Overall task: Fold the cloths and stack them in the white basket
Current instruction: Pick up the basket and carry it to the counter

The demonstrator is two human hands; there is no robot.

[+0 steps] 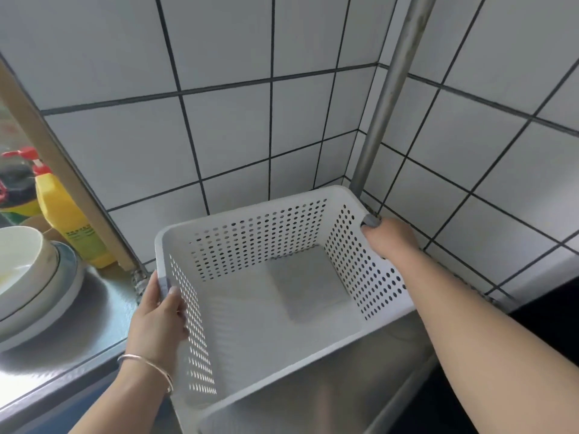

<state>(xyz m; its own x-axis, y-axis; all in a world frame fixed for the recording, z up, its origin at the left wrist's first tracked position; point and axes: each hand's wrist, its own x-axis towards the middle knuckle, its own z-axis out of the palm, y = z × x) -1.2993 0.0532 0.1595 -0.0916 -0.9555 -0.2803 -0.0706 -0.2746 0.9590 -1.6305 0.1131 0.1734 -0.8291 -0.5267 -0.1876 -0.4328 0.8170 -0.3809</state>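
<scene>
Both hands are on the white basket (238, 349), 1 at each side wall: the left hand (158, 321) is clamped over the left rim with its thumb inside against the perforated wall, and the right hand (390, 238) is closed over the far right rim, thumb hooked on top. A grip spread that wide looks meant to keep the basket level and steer it as 1 piece, though whether it is being lifted or set down I cannot tell. The basket sits tilted at the back right corner of the steel desk (103, 311), close to the tiled wall (235, 136) and just in front of the upright metal pole (391, 89). Inside lies 1 grey folded cloth (308, 285), flat on the floor of the basket toward its far right corner, which leaves the near floor bare for more. No other cloth is in sight. At the left edge of the desk stand 1 yellow bottle (67, 220) and a stack of bowls (28, 270), perhaps 2 or 3.
</scene>
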